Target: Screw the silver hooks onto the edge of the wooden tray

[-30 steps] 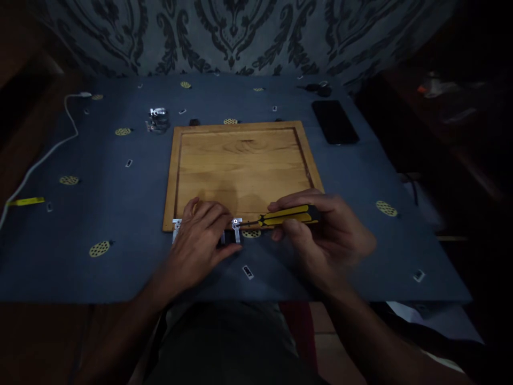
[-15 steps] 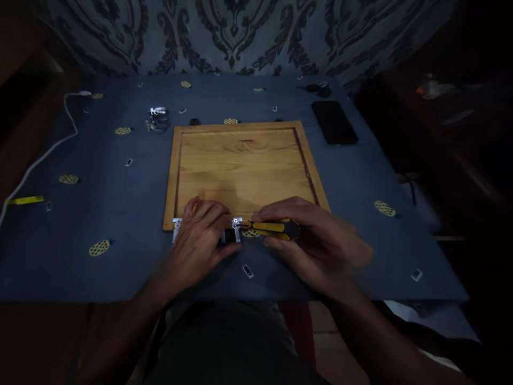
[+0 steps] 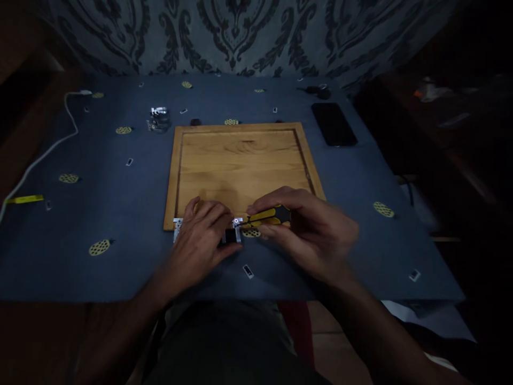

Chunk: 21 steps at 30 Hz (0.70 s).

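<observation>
At far left of the blue cloth [image 3: 100, 203]: white cable [image 3: 48, 149] and yellow strip [image 3: 24, 199]. Small pile of metal parts [image 3: 159, 118] sits further back. Wooden board [image 3: 240, 160] is mid-table. Left hand [image 3: 198, 240] is at the board's near edge, fingers bent over the metal bracket [image 3: 237, 225], pinning it against that edge. Screwdriver [image 3: 267, 215], yellow-black handle, lies nearly level with its tip at the bracket's right end. Right hand [image 3: 310, 235] is clenched round the handle. Dark phone [image 3: 334, 124] lies back right, well apart.

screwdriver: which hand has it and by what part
The right hand grips the screwdriver by its yellow-and-black handle, tip at a metal bracket. The left hand lies over that bracket; a grip cannot be told.
</observation>
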Available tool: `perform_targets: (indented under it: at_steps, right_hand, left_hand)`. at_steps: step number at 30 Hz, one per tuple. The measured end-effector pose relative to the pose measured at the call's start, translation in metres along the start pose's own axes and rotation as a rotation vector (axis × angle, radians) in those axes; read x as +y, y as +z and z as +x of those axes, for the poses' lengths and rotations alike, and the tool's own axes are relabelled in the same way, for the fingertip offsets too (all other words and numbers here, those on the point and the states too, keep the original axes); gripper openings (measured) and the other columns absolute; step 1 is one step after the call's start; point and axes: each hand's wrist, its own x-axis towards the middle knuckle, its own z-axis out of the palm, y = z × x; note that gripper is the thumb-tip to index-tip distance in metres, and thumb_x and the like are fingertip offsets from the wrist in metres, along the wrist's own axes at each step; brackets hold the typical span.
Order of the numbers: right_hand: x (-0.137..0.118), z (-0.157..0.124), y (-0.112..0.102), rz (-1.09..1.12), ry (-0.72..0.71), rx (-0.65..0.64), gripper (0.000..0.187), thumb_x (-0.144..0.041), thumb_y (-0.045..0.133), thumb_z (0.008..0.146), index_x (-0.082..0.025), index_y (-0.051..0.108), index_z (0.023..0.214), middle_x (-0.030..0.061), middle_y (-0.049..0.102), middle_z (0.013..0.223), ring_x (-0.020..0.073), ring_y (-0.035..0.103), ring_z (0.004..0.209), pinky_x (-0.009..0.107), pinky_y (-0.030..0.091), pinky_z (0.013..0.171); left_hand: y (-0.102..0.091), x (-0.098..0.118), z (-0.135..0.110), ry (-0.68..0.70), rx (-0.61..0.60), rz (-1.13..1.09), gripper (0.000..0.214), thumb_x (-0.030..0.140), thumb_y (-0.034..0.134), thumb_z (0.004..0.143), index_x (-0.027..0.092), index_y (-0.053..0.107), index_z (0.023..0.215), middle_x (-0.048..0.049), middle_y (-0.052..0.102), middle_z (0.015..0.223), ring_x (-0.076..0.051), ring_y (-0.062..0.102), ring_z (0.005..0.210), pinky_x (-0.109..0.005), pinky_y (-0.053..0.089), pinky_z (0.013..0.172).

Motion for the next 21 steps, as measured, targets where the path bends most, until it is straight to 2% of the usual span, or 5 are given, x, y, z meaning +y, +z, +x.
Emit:
perform_targets:
  at_steps: [7,11,15,18,21]
  right_hand:
    - [-0.002,0.001,0.003,0.091,0.13,0.048,0.012,-0.028,0.08,0.089,-0.023,0.071,0.096,0.0007,0.076,0.089,0.0142,0.07,0.071,0.026,0.054,0.055]
    - [-0.005,0.001,-0.004,0.136,0.168,-0.015,0.016,-0.025,0.078,0.09,-0.024,0.073,0.106,0.0012,0.077,0.096,0.0149,0.072,0.08,0.024,0.058,0.058]
    - [-0.006,0.002,-0.011,0.093,0.103,-0.109,0.029,-0.019,0.071,0.096,-0.028,0.073,0.124,0.0019,0.077,0.105,0.0132,0.073,0.078,0.025,0.061,0.062]
    - [-0.005,0.001,-0.012,0.039,0.042,-0.11,0.029,-0.016,0.073,0.093,-0.029,0.076,0.12,0.0013,0.078,0.101,0.0131,0.072,0.072,0.028,0.062,0.063]
    - [-0.006,-0.001,-0.009,-0.017,0.043,-0.058,0.025,-0.017,0.077,0.091,-0.03,0.078,0.112,0.001,0.079,0.094,0.0156,0.072,0.073,0.03,0.063,0.065]
  left_hand:
    - [0.0,0.0,0.0,-0.006,-0.003,-0.001,0.045,0.04,0.084,0.085,0.016,0.065,0.118,-0.0076,0.07,0.12,-0.028,0.063,0.114,-0.056,0.037,0.116]
    - [-0.001,0.0,0.0,-0.006,-0.007,-0.004,0.046,0.042,0.084,0.085,0.016,0.067,0.118,-0.007,0.07,0.118,-0.028,0.062,0.113,-0.055,0.038,0.115]
    - [-0.001,0.0,0.0,-0.01,-0.021,-0.023,0.043,0.042,0.08,0.088,0.016,0.067,0.119,-0.0071,0.07,0.119,-0.027,0.062,0.113,-0.054,0.039,0.113]
    - [-0.002,0.001,0.0,-0.007,-0.018,-0.032,0.039,0.043,0.076,0.092,0.017,0.067,0.119,-0.0072,0.071,0.119,-0.027,0.061,0.113,-0.053,0.039,0.113]
    - [-0.002,0.002,0.001,-0.015,-0.021,-0.04,0.039,0.042,0.077,0.092,0.016,0.067,0.119,-0.0073,0.07,0.116,-0.027,0.061,0.113,-0.053,0.04,0.112]
